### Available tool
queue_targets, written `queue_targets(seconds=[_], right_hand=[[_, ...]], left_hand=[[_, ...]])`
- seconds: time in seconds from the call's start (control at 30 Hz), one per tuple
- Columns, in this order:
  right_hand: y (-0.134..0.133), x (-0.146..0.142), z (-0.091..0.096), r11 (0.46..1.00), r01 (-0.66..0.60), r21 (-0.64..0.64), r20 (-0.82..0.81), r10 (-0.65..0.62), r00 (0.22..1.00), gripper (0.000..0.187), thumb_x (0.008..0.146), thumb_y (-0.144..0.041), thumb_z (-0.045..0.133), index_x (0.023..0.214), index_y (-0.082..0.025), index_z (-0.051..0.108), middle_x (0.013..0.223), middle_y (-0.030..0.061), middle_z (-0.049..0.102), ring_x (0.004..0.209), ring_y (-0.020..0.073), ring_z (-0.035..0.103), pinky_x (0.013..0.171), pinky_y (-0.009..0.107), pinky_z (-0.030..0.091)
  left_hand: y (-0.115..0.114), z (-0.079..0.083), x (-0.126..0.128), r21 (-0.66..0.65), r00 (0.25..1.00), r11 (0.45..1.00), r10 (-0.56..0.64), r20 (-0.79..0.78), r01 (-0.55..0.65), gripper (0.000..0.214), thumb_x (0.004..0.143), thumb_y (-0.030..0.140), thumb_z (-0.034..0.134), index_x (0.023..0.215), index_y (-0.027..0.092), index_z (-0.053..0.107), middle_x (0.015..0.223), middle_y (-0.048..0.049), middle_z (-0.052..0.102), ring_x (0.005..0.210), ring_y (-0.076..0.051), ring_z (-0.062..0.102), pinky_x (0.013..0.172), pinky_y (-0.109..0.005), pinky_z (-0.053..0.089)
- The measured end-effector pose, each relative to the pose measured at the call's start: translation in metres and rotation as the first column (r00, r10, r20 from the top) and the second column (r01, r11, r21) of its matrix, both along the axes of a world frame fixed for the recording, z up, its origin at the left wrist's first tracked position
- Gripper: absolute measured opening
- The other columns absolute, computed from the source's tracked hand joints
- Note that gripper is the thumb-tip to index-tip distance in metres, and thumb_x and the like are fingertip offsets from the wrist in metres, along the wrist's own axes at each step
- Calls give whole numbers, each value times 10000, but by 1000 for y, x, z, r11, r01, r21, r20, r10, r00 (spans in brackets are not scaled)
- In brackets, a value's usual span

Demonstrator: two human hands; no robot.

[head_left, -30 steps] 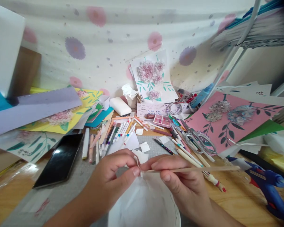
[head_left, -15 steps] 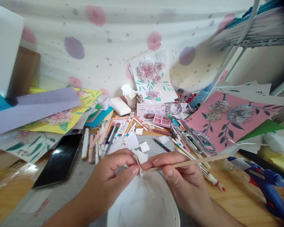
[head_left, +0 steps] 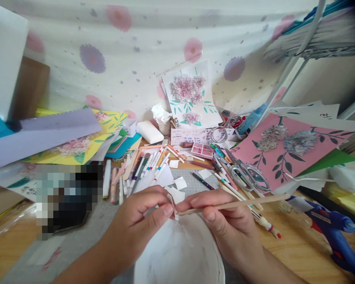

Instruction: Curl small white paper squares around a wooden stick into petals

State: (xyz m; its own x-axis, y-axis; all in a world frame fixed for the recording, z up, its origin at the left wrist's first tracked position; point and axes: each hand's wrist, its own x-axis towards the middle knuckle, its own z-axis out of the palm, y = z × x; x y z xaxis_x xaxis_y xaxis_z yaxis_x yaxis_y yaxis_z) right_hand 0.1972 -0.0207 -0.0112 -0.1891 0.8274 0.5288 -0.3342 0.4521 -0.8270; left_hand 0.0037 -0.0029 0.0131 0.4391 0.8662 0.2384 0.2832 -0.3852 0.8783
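Note:
Between the thumb and fingers of my left hand (head_left: 149,215) a small piece of white paper (head_left: 173,203) is pinched. My right hand (head_left: 227,223) grips a thin wooden stick (head_left: 239,202), which slants up to the right. The stick's left tip meets the paper at my left fingertips. Just below both hands sits a white bowl (head_left: 180,252) with a whitish inside; what lies in it is not clear. Small white paper squares (head_left: 180,183) lie on the grey mat (head_left: 192,177) beyond my fingers.
Markers (head_left: 154,165) crowd the middle. To the right lie scissors (head_left: 245,175), a blue glue gun (head_left: 328,227) and pink paper with flower art (head_left: 301,157). A flower picture (head_left: 192,94) stands behind. Coloured papers (head_left: 59,130) and a pixelated dark object (head_left: 71,201) are at left.
My hands stay almost in place, with the stick's far end shifted slightly to the right. The dark phone at left is now covered by pixelation.

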Motion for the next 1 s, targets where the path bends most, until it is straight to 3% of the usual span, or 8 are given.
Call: queue_targets(seconds=[1.0], right_hand=[[0,1,4,997,51,51,107,-56,993,193,953,-220,588,1072,-290,723,989,39,788,945,211,727,821,353,585]], left_hand=[[1,-3,-1,34,1000,999,12,-28,-11,291,921,234,489,660,180,606,729,-3,595,747,-173,600,689,-280,433]])
